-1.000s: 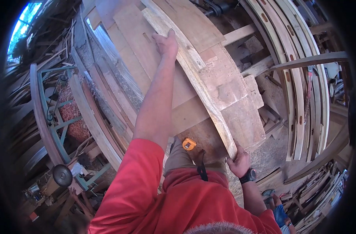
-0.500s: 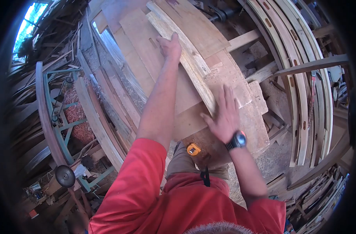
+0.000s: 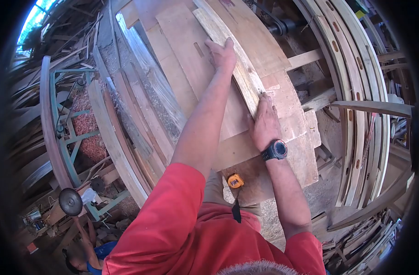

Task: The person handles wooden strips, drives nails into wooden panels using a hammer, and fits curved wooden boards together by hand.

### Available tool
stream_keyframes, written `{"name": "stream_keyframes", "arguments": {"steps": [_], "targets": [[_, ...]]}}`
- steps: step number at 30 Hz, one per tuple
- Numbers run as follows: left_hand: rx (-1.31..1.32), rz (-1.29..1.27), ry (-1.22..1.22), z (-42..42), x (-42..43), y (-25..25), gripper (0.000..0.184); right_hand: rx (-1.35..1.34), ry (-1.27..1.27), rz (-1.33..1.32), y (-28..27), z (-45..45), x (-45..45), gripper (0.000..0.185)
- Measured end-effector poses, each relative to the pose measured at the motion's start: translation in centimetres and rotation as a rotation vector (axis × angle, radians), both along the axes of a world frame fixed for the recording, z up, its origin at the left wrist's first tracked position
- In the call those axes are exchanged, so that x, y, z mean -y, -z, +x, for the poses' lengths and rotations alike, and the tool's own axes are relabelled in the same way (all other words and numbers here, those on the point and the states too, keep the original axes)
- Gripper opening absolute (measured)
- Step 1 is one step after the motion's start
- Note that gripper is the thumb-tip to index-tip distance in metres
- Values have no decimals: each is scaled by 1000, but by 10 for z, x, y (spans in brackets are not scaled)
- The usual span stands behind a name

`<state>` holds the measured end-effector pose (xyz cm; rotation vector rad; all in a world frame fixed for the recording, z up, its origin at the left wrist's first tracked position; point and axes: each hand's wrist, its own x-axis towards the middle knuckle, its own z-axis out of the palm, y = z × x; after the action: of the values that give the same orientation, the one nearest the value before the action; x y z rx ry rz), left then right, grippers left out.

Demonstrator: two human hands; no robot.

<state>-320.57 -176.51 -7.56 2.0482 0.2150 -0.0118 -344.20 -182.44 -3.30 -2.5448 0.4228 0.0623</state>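
Observation:
A pale, rough-edged wooden plank (image 3: 247, 75) lies at a slant on a worktable (image 3: 292, 169) topped with thin boards. My left hand (image 3: 223, 56) grips the plank's left edge partway along, its thumb on the top face and its fingers over the side. At the near end, my right hand (image 3: 266, 123) is closed around the plank, with the thumb on the left side and the fingers on top. A dark watch (image 3: 274, 150) sits on my right wrist. Close to my body, a yellow tape measure (image 3: 235, 180) rests at the table's near edge.
Long curved timbers with slots (image 3: 351, 91) stand along the right. Boards (image 3: 113, 137) lie to the left, beside a green metal frame (image 3: 72, 151) with wood shavings. A toothed round disc (image 3: 70, 201) is at lower left, near another person's arm (image 3: 85, 238).
My right hand has gone from lying spread beside the plank's near end to closing on it. The view has shifted a little, and more of the other person shows at lower left.

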Motion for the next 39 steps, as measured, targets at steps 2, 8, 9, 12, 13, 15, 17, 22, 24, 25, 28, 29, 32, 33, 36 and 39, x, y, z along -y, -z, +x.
{"name": "stream_keyframes", "arguments": {"steps": [2,8,9,12,13,15,17,22,24,25,28,29,32,33,36,39], "targets": [[26,-15,3,4,0,-1,75,14,5,13,1,3,1,59],[15,-34,39,8,1,-1,74,28,-5,-24,8,5,1,64],[19,-23,27,8,0,-1,74,25,-1,-30,9,6,1,60],[29,3,29,14,0,6,76,51,8,-10,1,7,0,50],[41,15,24,16,-2,7,78,48,11,-4,-1,9,1,47],[38,40,29,21,-4,9,80,35,17,-15,4,13,-1,52],[33,57,35,21,1,-1,81,19,25,-33,6,17,0,57],[-35,68,8,27,0,-5,81,57,6,-122,3,25,-4,45],[-6,28,9,33,-3,1,79,56,-7,-118,5,29,-4,45],[28,-19,24,34,-3,1,76,57,-6,-122,6,31,-4,44],[-10,1,9,38,-4,-1,72,49,-4,-118,5,36,-6,44],[-12,1,-3,39,-5,-1,72,47,-15,-117,3,37,-7,44],[-21,-17,-33,48,-5,5,72,14,-25,-106,2,43,-7,45],[-17,-50,-27,50,-6,8,71,28,-22,-132,5,44,-8,46],[-5,-79,-22,49,-7,1,73,42,-17,-151,8,47,-9,47],[0,-156,-9,41,-9,-3,72,18,-6,-138,7,50,-10,46]]}}
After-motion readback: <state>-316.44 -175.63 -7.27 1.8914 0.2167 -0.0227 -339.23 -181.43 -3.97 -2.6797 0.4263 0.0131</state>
